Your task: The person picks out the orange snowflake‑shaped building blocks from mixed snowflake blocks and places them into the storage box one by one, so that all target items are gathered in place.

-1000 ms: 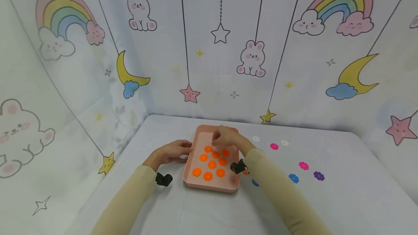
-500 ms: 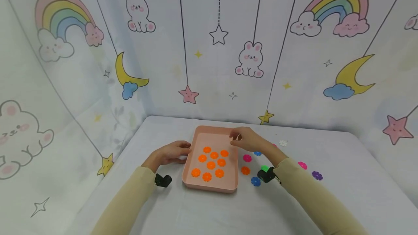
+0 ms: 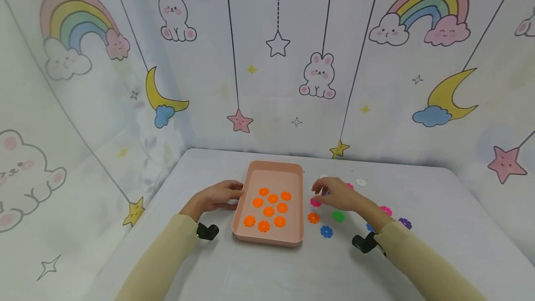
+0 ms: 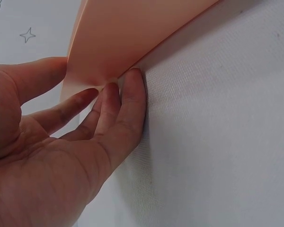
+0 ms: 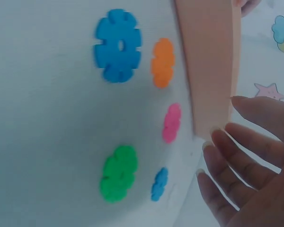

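A peach-pink tray (image 3: 271,174) lies on the white table, with several orange flower-shaped snap discs (image 3: 269,211) flat inside it. My left hand (image 3: 219,195) rests against the tray's left side. In the left wrist view, the thumb touches near the rim and the fingertips (image 4: 134,78) lie low against the outer wall. My right hand (image 3: 336,193) is over the table just right of the tray, fingers loosely bent, nothing in them. Beneath it is a pink disc (image 3: 316,202), partly covered; an orange disc (image 3: 313,218) and a green disc (image 3: 338,216) lie nearby.
A blue disc (image 3: 327,232) lies nearer the front. Farther right are a purple disc (image 3: 405,223) and a pink one (image 3: 386,210), with a white disc (image 3: 361,182) toward the back. A white printed curtain (image 3: 267,96) hangs behind the table.
My right hand has come out of the tray and moved right, over the loose discs. An orange disc stays in the tray. The left hand keeps its place at the tray's side.
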The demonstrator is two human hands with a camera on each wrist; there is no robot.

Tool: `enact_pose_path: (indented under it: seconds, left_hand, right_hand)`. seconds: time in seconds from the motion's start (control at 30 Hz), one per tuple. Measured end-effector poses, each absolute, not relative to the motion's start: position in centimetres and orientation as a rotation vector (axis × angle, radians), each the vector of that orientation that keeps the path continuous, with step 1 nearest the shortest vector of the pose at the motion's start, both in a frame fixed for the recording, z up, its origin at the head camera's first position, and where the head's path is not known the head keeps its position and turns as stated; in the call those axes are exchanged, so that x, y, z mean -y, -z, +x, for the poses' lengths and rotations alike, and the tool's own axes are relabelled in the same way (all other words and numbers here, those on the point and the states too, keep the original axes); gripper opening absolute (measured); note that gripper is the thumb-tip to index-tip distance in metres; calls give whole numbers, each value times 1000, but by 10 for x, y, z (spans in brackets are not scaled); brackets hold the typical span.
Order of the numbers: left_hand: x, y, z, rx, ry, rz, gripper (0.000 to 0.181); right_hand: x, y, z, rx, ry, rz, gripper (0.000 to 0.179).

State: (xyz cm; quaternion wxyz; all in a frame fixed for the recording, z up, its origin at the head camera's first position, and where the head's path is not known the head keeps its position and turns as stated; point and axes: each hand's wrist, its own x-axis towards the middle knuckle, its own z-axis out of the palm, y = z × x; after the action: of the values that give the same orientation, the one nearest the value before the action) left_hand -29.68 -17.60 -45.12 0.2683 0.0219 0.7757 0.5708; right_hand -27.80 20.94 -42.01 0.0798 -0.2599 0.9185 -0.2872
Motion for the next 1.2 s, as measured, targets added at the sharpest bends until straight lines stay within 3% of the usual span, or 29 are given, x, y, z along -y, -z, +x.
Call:
enact_pose_path:
  seconds: [0.6, 1.2]
  left_hand:
    - [175, 450, -296, -2101, -1535, 54, 49]
    - [174, 450, -297, -2084, -1542, 71, 46]
  right_hand:
    - [-221, 449, -259, -2632, 875, -739, 29]
    - [-211, 453, -255, -2610, 840, -767, 27]
